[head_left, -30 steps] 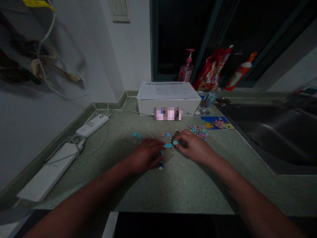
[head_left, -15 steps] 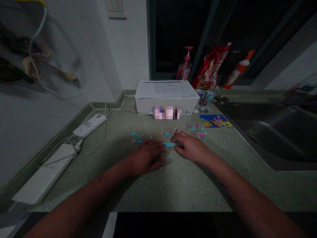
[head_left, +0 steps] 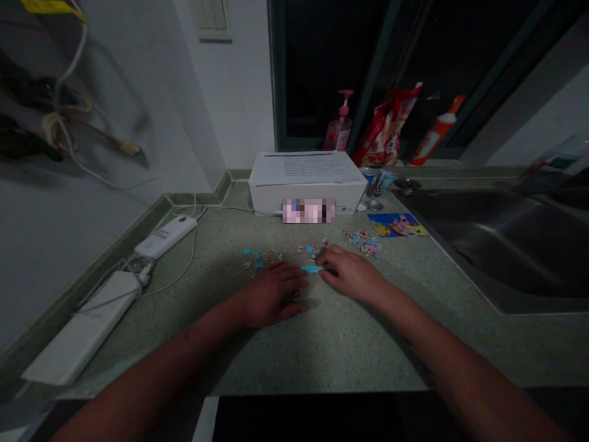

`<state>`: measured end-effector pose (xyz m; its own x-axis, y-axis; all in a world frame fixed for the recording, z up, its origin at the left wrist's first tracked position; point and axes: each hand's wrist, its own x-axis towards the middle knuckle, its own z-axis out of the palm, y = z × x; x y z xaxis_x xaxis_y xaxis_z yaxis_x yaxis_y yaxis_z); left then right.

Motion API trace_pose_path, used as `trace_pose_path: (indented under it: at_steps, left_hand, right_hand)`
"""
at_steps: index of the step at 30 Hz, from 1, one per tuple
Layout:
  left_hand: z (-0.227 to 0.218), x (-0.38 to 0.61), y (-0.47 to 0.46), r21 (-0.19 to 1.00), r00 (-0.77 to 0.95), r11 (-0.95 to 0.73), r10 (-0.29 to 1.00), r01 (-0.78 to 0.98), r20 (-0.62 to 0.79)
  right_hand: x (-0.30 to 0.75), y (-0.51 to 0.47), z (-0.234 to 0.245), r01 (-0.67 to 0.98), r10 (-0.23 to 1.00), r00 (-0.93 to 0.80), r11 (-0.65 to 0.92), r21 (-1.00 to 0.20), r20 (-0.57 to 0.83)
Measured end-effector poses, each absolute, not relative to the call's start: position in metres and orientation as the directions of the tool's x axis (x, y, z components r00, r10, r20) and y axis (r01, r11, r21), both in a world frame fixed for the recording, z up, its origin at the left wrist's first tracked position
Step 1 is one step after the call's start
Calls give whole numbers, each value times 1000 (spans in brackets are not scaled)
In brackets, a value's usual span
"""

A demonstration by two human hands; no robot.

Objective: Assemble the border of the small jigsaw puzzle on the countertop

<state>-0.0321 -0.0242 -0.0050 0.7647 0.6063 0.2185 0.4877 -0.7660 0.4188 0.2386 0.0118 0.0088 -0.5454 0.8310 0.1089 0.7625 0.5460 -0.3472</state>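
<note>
A short light-blue strip of jigsaw puzzle pieces lies on the counter between my hands. My left hand rests palm down, its fingers stretched out, with the fingertips at the strip's left end. Below that palm, a red and blue bit of puzzle shows between thumb and fingers; the rest is covered. At the strip's right end, my right hand has its thumb and curled fingers closed about the edge pieces. Loose puzzle pieces lie beyond my left hand, and a larger multicoloured pile lies beyond my right.
A white box with a printed sheet on top stands at the back, a phone leaning against it. A colourful picture card lies beside the sink. Power bank, white power strip and cables occupy the left.
The view has shifted slightly. My right thumb and fingers have moved slightly at the strip's right end; my left hand stays flat in place.
</note>
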Motion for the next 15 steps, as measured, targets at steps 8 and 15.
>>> trace_pose_path:
  at_steps: [8,15]
  left_hand:
    - [-4,-32,-25,422,761,-761,612,493,214]
    - [-4,-33,-25,439,739,-752,627,492,246]
  right_hand:
    - [237,12,9,736,817,-557,569,-366,151]
    - [238,13,14,732,824,-542,560,-387,166]
